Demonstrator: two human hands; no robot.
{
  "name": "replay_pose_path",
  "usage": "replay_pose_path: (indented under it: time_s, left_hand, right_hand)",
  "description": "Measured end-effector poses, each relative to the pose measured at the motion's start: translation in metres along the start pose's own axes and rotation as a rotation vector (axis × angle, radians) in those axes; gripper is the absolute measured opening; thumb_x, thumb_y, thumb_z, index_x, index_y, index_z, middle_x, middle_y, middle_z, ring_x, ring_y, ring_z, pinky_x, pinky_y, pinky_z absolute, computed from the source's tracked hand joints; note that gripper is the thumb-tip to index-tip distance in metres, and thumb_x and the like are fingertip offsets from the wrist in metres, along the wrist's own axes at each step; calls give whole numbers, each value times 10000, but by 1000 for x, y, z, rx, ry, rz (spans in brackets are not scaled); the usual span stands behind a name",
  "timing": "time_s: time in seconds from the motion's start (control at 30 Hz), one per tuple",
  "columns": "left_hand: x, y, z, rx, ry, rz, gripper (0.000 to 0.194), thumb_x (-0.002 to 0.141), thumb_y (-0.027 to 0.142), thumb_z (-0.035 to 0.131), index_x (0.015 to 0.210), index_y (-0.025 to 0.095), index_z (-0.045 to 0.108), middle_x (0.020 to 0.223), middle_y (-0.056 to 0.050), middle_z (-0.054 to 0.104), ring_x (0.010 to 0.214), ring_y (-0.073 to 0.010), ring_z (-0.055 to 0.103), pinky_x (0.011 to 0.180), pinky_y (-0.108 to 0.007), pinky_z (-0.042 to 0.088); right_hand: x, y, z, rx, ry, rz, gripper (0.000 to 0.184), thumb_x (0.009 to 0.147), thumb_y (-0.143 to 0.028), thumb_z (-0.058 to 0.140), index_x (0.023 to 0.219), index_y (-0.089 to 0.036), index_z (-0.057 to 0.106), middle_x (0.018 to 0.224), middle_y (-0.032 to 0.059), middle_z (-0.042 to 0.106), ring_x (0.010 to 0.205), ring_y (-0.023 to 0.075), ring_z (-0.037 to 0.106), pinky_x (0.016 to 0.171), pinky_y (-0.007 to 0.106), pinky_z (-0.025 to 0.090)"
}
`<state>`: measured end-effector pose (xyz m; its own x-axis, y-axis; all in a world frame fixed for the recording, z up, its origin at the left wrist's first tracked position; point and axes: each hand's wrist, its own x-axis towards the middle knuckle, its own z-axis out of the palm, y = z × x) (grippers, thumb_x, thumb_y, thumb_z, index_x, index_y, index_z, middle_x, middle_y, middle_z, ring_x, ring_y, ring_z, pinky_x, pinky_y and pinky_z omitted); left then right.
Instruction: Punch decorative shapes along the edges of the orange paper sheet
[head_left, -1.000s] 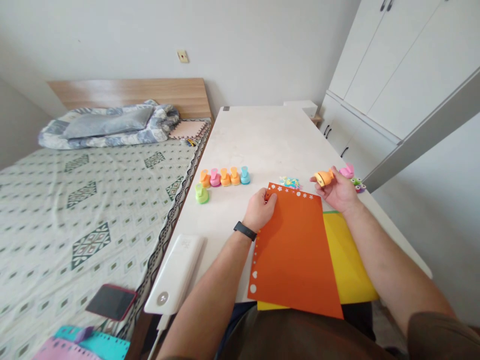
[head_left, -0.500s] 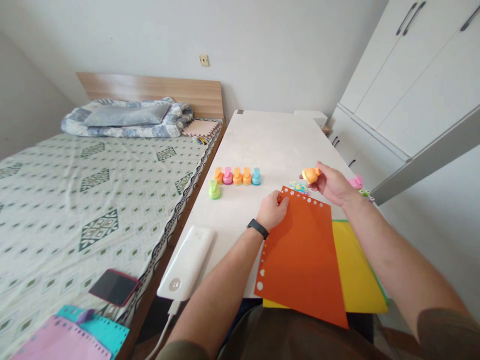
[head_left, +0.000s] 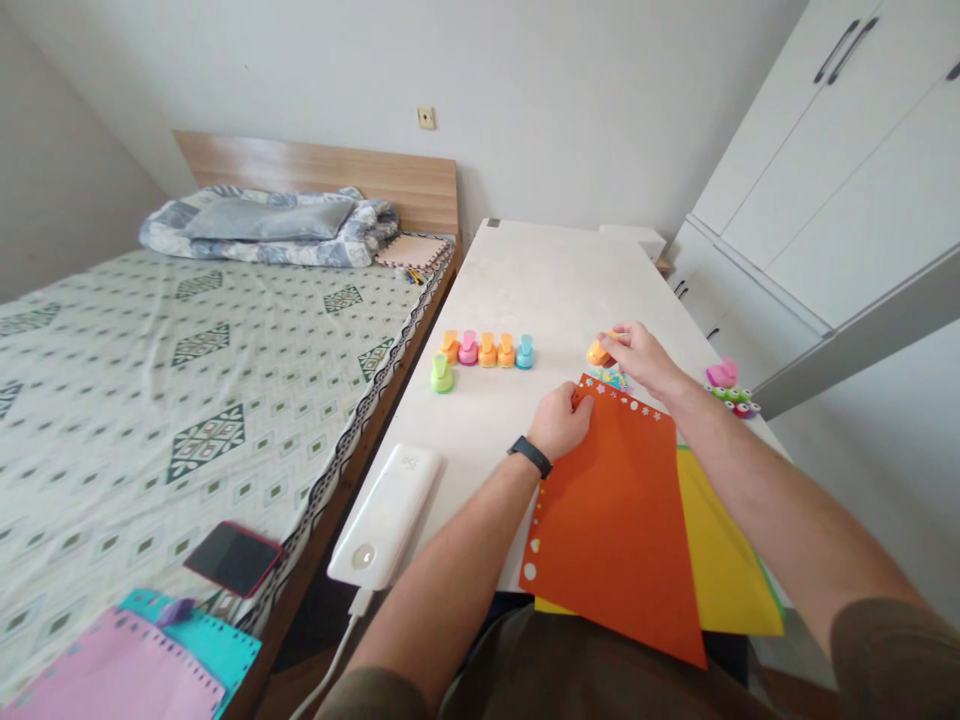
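Note:
My left hand (head_left: 564, 425) pinches the upper left corner of an orange sheet of paper (head_left: 615, 520), whose top and left edges carry rows of punched shapes. Between the fingers of my right hand (head_left: 637, 355) is an orange craft punch (head_left: 600, 350), held above the table just past the sheet's top edge. Small coloured paper cut-outs (head_left: 611, 379) lie beneath it. Under the orange sheet, a yellow sheet (head_left: 724, 560) sticks out to the right. Several other craft punches stand in a row to the left, among them a blue one (head_left: 524, 352) and, nearer me, a green one (head_left: 442, 374).
A white power bank (head_left: 386, 515) with a cable lies at the table's left edge. On the right are a pink punch (head_left: 722, 373) and several small round-topped items (head_left: 735, 400). The bed (head_left: 285, 330) beside the table holds a phone (head_left: 233, 558) and punched pink paper (head_left: 120, 670).
My right hand has turned the orange punch over and moved it slightly left and closer to the sheet's top edge. My left hand keeps its hold. The whole view has shifted a little.

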<state>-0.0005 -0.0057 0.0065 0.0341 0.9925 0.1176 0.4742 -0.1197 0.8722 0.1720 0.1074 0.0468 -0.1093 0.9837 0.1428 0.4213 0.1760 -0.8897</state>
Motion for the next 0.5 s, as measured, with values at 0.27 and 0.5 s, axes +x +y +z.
replay_pose_path:
  time_s: [0.27, 0.5]
  left_hand:
    - [-1, -1, 1, 2, -16, 2, 274, 952, 343, 540, 733, 219, 431, 651, 39, 499, 606, -129, 434, 591, -295, 270]
    - [-1, -2, 3, 21, -18, 12, 254, 956, 336, 533, 747, 215, 456, 657, 36, 516, 607, -126, 435, 589, -293, 259]
  right_hand:
    - [5, 28, -13, 59, -18, 207, 405, 837, -546, 786, 777, -151, 725, 784, 131, 783, 580, 176, 684, 438, 242, 447]
    - [7, 39, -16, 89, 8, 203, 345, 850, -464, 794, 739, -150, 706, 682, 98, 753, 491, 137, 621, 427, 227, 454]
